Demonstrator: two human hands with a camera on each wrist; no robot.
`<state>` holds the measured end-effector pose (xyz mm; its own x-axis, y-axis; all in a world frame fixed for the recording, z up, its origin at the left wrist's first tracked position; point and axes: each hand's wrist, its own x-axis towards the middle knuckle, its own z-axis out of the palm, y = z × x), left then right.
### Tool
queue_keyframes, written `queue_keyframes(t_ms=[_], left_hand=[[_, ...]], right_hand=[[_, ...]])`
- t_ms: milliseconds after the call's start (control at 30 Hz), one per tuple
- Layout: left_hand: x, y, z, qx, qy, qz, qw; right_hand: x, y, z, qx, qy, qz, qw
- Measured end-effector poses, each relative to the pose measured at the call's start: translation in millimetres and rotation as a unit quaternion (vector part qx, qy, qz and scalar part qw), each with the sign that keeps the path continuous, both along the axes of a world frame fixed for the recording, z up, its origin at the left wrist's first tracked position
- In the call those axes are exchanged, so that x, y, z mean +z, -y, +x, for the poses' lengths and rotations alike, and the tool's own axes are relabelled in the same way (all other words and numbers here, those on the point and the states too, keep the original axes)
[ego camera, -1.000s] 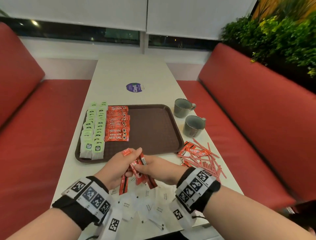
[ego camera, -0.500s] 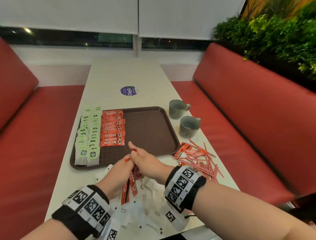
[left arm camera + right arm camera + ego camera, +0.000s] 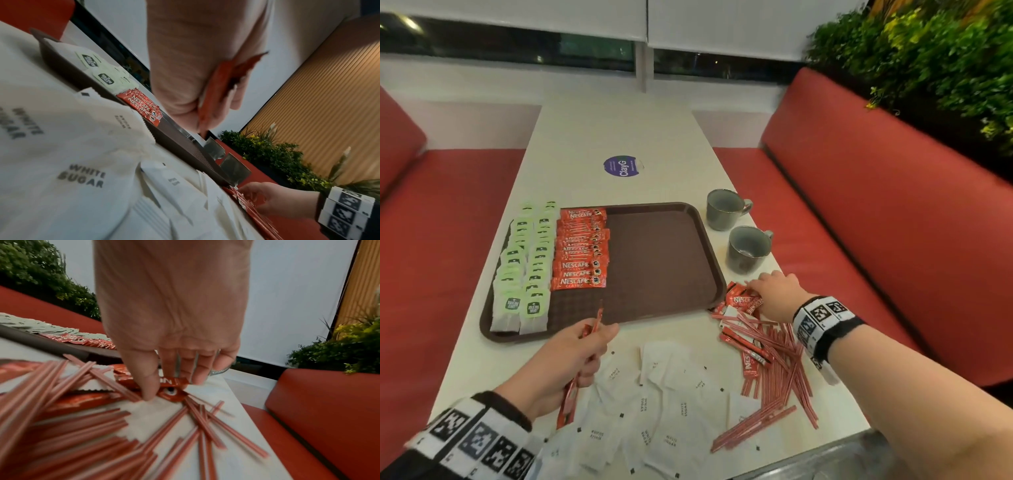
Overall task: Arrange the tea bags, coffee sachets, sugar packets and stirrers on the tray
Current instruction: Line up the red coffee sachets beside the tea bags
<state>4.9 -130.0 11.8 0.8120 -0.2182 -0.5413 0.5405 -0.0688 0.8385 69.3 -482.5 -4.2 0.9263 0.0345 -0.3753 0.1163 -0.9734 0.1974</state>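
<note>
Your brown plastic tray [image 3: 661, 260] with its raised rim lies on the pale table [image 3: 619, 137], roughly a third filled. Two overlapping columns of green-tagged tea bags [image 3: 524, 263] line its left edge, with a column of glossy red coffee sachets [image 3: 580, 250] just beside them. The rest of its textured floor is bare.

Your left hand [image 3: 565, 359] is curled round a few slim red sachets held on edge [image 3: 585, 346], just short of the tray's near rim. Your right hand [image 3: 774, 291] reaches to the tray's right, its fingertips [image 3: 149, 392] closing on a loose crinkly sachet [image 3: 171, 388] (whether it is lifted yet, I cannot tell).

Still to arrange: flat white paper sugar packets [image 3: 671, 404] scattered near you, and thin red-and-white stirrers [image 3: 780, 363] heaped crisscross with more sachets.
</note>
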Motion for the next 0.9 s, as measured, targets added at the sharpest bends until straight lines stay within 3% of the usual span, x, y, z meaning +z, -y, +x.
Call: queue_keyframes(t_ms=[133, 333, 567, 700, 900], left_hand=[[-1, 6, 0, -0.005, -0.002, 0.004, 1.000], [3, 10, 0, -0.008, -0.006, 0.005, 1.000], [4, 12, -6, -0.015, -0.004, 0.006, 1.000], [5, 12, -11, -0.014, 0.001, 0.010, 1.000], [14, 10, -18, -0.010, -0.013, 0.011, 1.000]], right_hand=[[-5, -1, 6, 0.029, 0.010, 0.021, 0.999], [-10, -1, -2, 0.087, 0.028, -0.034, 0.995], [-2, -6, -8, 0.110, 0.026, -0.042, 0.993], [0, -14, -8, 0.094, 0.017, 0.001, 0.995], [3, -20, -15, 0.129, 0.036, -0.083, 0.987]])
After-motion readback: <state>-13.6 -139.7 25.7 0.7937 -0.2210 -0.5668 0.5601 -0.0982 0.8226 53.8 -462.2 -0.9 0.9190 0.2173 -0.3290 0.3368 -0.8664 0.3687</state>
